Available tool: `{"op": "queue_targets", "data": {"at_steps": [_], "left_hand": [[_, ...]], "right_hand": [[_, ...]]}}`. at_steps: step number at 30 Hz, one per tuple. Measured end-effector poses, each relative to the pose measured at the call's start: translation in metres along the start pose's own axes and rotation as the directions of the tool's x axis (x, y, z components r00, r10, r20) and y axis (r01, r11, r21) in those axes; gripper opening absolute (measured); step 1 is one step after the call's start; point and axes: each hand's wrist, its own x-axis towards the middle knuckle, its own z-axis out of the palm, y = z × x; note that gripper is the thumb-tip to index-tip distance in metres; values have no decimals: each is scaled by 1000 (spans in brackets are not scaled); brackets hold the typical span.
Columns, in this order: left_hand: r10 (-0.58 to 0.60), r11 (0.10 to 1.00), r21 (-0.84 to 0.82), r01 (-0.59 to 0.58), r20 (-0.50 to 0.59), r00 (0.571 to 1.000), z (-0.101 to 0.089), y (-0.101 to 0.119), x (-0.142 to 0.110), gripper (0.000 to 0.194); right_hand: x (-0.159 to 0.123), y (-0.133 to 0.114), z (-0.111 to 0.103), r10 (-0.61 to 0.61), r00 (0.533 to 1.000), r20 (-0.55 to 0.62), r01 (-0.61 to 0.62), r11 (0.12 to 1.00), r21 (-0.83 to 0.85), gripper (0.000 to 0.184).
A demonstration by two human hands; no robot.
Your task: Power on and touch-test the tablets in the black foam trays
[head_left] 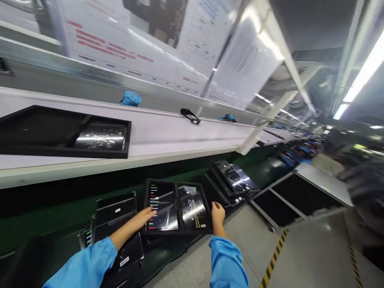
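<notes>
Along the far edge of my dark green worktop [165,256] I see a white shelf [162,138], with printed sheets [117,68] hung above it. Past the near edge lies pale grey floor [187,268], marked with black-and-yellow striped tape [275,258]. Up beyond the right-hand edge, bright tube lights [364,74] shine.

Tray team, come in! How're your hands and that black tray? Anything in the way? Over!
Left hand, left side of black tray; right hand, right edge. Two lit screens inside. Stacked devices close on either side.
</notes>
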Motion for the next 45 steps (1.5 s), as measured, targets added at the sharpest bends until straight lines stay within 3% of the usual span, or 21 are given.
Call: {"op": "queue_targets", "data": {"at_steps": [3,4,6,8,10,11,12,13,14,15,16,17,18,20,22,24,29,35,39,45], "left_hand": [[57,992,109,-59,18,998,-35,-35,-66,53],[59,986,159,-55,-20,998,-53,-50,-93,50],[44,974,224,4,-210,977,-95,-80,-151,45],[21,962,248,114,-484,875,-144,-109,-211,44],[11,933,249,259,-740,672,-196,-135,-270,44],[20,912,248,326,-822,569,-221,-146,-298,43],[34,883,251,396,-877,479,-246,-155,-322,42],[64,846,270,460,-907,416,-270,-163,-342,41],[108,805,306,509,-918,381,-293,-169,-358,42],[150,766,342,544,-918,366,-316,-173,-368,43],[189,734,385,559,-907,376,-337,-177,-373,44],[223,707,436,557,-885,410,-356,-179,-373,45],[246,682,490,544,-853,460,-375,-180,-369,45],[267,632,598,493,-765,585,-407,-179,-352,45],[273,573,699,428,-655,704,-432,-177,-332,45],[281,541,752,377,-584,762,-451,-175,-313,45],[295,545,769,334,-549,782,-480,-174,-295,46],[284,515,828,223,-411,866,-507,-165,-303,51],[284,488,854,180,-351,892,-515,-157,-300,41],[300,466,860,206,-373,878,-507,-165,-305,42]], "right_hand": [[-32,0,28,-65,996,62,60,995,75,44],[-49,1,39,-88,991,101,77,991,111,47],[-90,0,65,-98,989,110,55,938,342,47],[-146,-7,92,-155,960,233,20,869,495,45],[-220,-21,115,-221,887,406,-10,869,494,44],[-263,-30,124,-256,812,525,-19,887,462,44],[-309,-40,132,-304,686,661,-26,898,440,43],[-355,-50,140,-354,552,755,-18,900,435,42],[-401,-60,149,-403,403,822,14,901,434,41],[-443,-69,159,-446,282,849,56,891,450,39],[-480,-76,170,-484,193,853,90,875,476,38],[-513,-81,183,-507,136,851,133,861,492,38],[-541,-84,196,-519,124,846,193,848,493,37],[-583,-85,224,-512,162,843,321,835,446,41],[-612,-84,248,-483,234,844,437,827,353,46],[-632,-83,267,-466,301,832,526,809,262,48],[-660,-98,292,-468,438,768,651,754,88,50],[-668,-114,300,-361,557,748,575,818,-33,51],[-666,-122,303,-286,583,760,513,856,-72,49],[-668,-128,297,-241,579,779,499,860,-105,52]]}}
